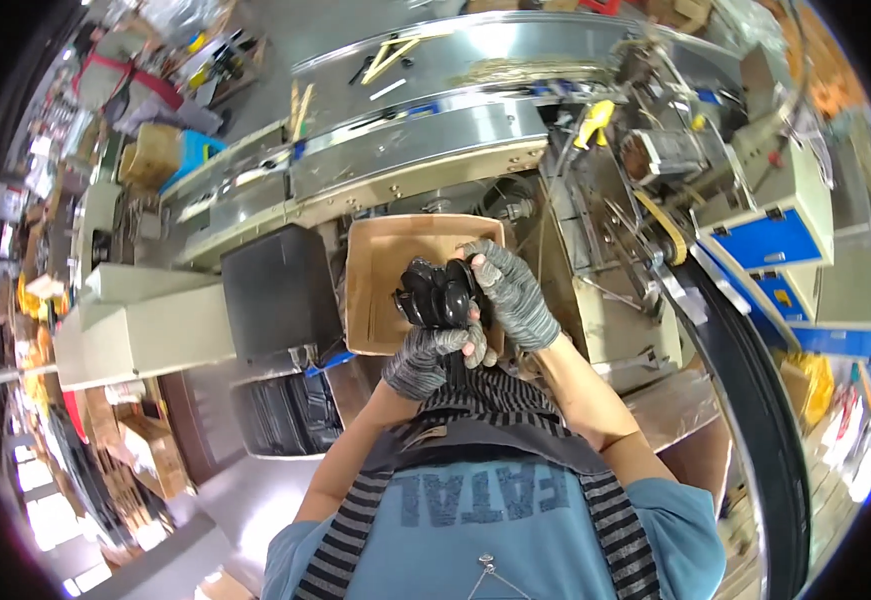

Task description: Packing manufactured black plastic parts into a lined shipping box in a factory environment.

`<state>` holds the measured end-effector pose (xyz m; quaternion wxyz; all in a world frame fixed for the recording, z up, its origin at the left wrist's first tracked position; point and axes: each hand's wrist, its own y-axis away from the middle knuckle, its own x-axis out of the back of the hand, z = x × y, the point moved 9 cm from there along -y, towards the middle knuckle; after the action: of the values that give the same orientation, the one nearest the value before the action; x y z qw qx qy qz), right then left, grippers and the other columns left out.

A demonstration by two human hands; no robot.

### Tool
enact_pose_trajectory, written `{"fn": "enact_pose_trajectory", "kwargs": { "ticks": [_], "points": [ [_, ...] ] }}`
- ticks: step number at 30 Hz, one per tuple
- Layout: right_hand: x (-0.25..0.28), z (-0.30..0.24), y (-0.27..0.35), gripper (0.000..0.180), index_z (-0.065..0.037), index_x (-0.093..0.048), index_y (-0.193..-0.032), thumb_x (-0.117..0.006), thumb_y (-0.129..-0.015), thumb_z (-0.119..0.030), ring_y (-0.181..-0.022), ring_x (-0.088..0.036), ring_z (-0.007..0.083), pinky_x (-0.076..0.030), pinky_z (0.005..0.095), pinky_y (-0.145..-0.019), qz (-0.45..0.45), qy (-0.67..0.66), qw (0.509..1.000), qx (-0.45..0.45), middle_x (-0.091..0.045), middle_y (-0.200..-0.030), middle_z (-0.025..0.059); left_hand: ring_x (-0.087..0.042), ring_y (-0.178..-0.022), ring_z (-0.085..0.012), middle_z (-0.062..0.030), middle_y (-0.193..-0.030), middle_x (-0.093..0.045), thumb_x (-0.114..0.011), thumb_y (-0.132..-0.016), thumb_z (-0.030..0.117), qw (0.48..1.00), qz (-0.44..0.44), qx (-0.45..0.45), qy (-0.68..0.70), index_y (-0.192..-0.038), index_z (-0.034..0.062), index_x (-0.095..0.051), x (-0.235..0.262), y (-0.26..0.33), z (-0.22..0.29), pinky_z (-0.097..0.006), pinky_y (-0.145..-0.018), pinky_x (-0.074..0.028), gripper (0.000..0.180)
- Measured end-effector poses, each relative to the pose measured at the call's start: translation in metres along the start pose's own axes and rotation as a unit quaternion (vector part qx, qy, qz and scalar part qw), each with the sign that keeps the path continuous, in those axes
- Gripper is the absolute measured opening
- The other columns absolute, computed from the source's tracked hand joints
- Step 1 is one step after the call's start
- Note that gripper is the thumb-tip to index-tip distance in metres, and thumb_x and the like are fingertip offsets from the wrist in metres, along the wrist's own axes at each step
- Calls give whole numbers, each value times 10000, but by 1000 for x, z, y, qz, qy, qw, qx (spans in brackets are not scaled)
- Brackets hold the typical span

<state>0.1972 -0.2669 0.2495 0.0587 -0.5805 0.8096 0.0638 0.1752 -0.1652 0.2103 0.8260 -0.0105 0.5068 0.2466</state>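
Observation:
A cluster of glossy black, rounded parts (435,292) is held between my two hands, over an open cardboard box (370,310). Their exact kind cannot be made out. My left hand (428,358), in a grey knitted glove with bare fingertips, closes on the cluster's near side. On the far right side, my right hand (511,292), gloved alike, has its fingers curled round the same black parts. My hands and the cluster hide much of the box's inside.
Left of the box stands a black bin or case (280,295), with a grey crate of black pieces (290,418) nearer me. A metal conveyor bench (425,150) crosses beyond. Machinery (655,160) and a dark curved belt (745,400) lie to the right.

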Motion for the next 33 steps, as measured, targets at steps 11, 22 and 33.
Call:
{"fn": "enact_pose_trajectory", "kwargs": {
  "ticks": [11,22,33],
  "points": [
    [-6,-17,31,144,-17,-516,-902,-447,-928,-141,-739,-493,126,-413,254,-697,246,32,967,55,-538,-787,41,-543,-606,-170,-47,-698,-550,-651,-757,105,996,12,58,-68,-1111,42,-501,-14,18,21,-340,-614,-486,390],
    [24,-77,15,90,-32,-620,-919,-586,-866,-96,-724,-530,118,-444,257,-649,297,235,897,226,-612,-799,41,-579,-673,-147,-42,-780,-595,-632,-790,22,941,139,-60,-303,-1053,33,-549,15,10,63,-283,-682,-505,277],
    [-15,3,28,317,-28,-469,-917,-699,-794,-209,-629,-542,106,-450,267,-549,180,-41,980,73,-502,-680,17,-569,-730,-145,-24,-849,-571,-639,-786,-1,971,65,20,-230,-1132,91,-504,10,8,56,-281,-631,-489,382]
  ]
}}
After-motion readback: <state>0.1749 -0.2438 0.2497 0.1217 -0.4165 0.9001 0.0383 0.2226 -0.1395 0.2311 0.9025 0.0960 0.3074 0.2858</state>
